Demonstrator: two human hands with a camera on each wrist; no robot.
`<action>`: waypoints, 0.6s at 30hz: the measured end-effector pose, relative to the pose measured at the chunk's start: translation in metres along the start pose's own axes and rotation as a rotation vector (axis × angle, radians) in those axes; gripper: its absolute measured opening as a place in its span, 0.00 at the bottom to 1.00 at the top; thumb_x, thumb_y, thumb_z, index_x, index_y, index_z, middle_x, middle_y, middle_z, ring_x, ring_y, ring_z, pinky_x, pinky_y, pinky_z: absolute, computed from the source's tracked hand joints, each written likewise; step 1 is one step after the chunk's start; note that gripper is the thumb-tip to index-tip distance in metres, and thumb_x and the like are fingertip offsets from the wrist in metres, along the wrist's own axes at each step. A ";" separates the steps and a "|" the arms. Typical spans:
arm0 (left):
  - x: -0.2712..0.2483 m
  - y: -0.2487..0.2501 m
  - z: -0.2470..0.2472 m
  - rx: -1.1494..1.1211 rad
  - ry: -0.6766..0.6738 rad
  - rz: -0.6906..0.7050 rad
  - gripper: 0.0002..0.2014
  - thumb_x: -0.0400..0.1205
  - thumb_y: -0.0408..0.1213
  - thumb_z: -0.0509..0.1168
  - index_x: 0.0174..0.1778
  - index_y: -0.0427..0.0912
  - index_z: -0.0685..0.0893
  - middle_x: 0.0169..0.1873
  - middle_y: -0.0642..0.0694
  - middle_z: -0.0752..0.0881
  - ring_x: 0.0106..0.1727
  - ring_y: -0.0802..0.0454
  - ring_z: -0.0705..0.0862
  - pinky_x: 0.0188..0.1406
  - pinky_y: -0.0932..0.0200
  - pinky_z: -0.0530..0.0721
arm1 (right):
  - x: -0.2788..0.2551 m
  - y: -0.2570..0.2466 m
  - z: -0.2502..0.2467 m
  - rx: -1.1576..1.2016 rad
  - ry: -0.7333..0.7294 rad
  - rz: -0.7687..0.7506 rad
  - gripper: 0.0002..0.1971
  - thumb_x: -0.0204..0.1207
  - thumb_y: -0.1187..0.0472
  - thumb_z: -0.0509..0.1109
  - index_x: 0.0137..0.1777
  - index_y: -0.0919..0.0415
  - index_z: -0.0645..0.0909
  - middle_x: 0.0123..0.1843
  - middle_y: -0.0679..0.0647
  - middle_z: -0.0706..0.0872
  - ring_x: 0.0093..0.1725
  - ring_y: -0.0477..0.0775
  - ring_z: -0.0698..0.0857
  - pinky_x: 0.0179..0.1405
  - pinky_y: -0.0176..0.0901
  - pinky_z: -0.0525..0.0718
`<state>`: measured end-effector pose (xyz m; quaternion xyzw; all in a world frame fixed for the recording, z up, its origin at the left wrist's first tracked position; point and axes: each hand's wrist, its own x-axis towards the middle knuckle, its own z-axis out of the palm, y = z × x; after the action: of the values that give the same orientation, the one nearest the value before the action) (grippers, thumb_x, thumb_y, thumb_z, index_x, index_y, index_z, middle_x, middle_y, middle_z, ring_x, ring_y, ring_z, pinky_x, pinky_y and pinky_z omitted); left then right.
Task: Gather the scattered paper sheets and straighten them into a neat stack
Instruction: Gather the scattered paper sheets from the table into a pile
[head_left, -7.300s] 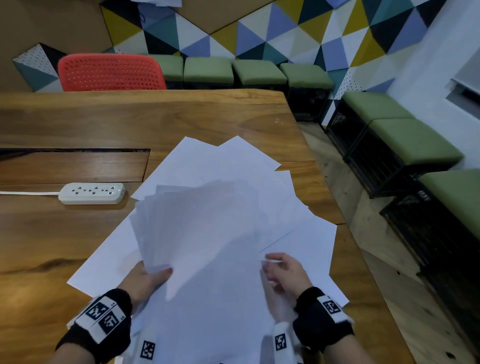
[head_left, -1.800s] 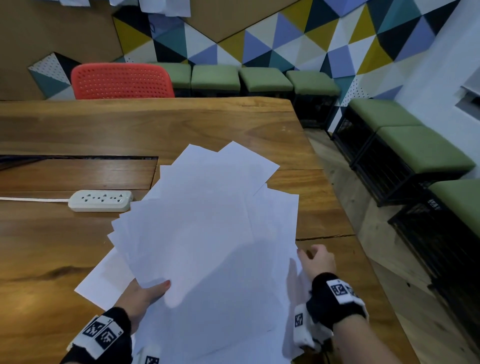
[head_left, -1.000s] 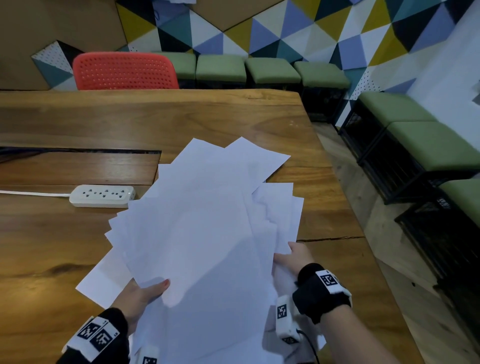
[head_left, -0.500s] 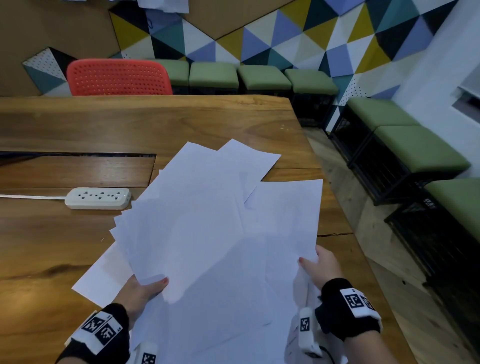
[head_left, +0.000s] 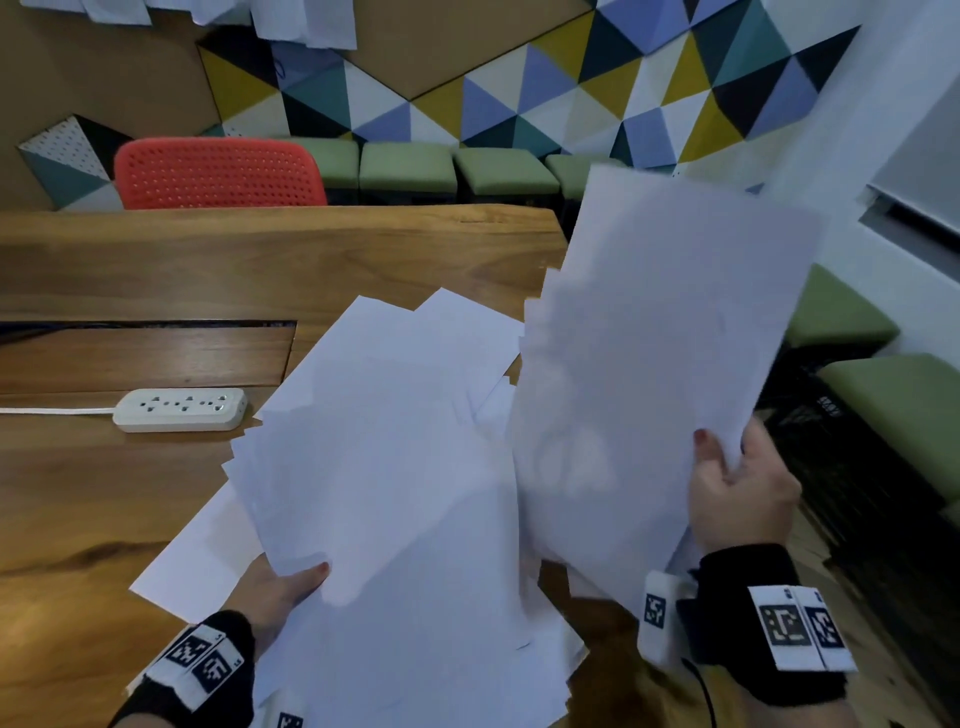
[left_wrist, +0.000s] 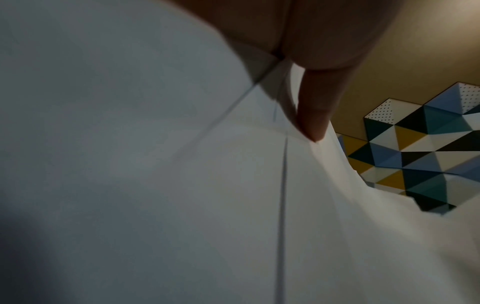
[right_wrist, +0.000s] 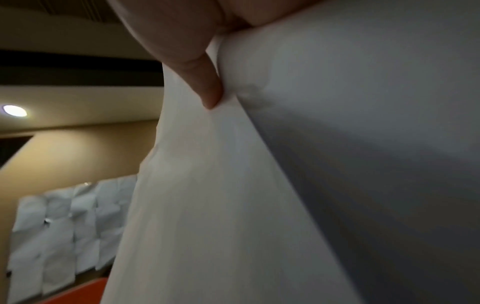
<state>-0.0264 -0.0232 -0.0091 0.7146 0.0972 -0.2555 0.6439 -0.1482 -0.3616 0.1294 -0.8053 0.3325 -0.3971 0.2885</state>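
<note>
A fanned bundle of white paper sheets (head_left: 395, 499) is held over the wooden table (head_left: 260, 260) by my left hand (head_left: 283, 590), thumb on top at its near left corner. My right hand (head_left: 737, 488) pinches the lower right edge of a few lifted sheets (head_left: 660, 364), which stand tilted up in the air at the right. More sheets lie flat underneath, one corner (head_left: 192, 566) sticking out at the left. In the left wrist view a finger (left_wrist: 317, 115) presses into the paper (left_wrist: 182, 185). The right wrist view shows a finger (right_wrist: 205, 86) gripping a paper fold (right_wrist: 233, 185).
A white power strip (head_left: 179, 409) with its cord lies on the table at the left. A red chair (head_left: 218, 174) stands behind the far edge. Green stools (head_left: 410, 166) line the patterned wall and the right side. The table's right edge is beside my right hand.
My right hand has raised its sheets from lying low on the pile to standing up high at the right. The left hand keeps its hold on the fanned bundle.
</note>
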 end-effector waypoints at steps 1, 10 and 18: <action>-0.001 0.000 0.001 0.006 0.005 0.006 0.10 0.78 0.26 0.66 0.54 0.38 0.79 0.39 0.47 0.85 0.41 0.47 0.83 0.42 0.54 0.77 | 0.000 -0.006 0.000 0.054 0.053 -0.030 0.13 0.74 0.62 0.63 0.52 0.70 0.81 0.40 0.61 0.86 0.37 0.55 0.83 0.36 0.31 0.72; 0.006 -0.003 -0.001 0.003 -0.001 -0.046 0.11 0.77 0.25 0.67 0.54 0.39 0.81 0.41 0.44 0.88 0.45 0.41 0.86 0.49 0.47 0.80 | -0.007 -0.026 0.044 0.472 0.003 0.144 0.11 0.71 0.61 0.67 0.53 0.58 0.81 0.51 0.56 0.87 0.48 0.38 0.87 0.56 0.38 0.84; 0.011 -0.006 -0.002 0.003 0.016 -0.087 0.13 0.76 0.25 0.68 0.56 0.32 0.82 0.45 0.38 0.89 0.46 0.38 0.87 0.42 0.52 0.82 | -0.003 -0.063 0.039 0.705 0.068 0.105 0.08 0.73 0.63 0.70 0.39 0.49 0.77 0.34 0.32 0.88 0.38 0.29 0.83 0.43 0.23 0.80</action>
<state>-0.0188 -0.0221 -0.0197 0.7128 0.1329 -0.2774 0.6304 -0.0982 -0.3125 0.1540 -0.6246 0.2255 -0.4985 0.5573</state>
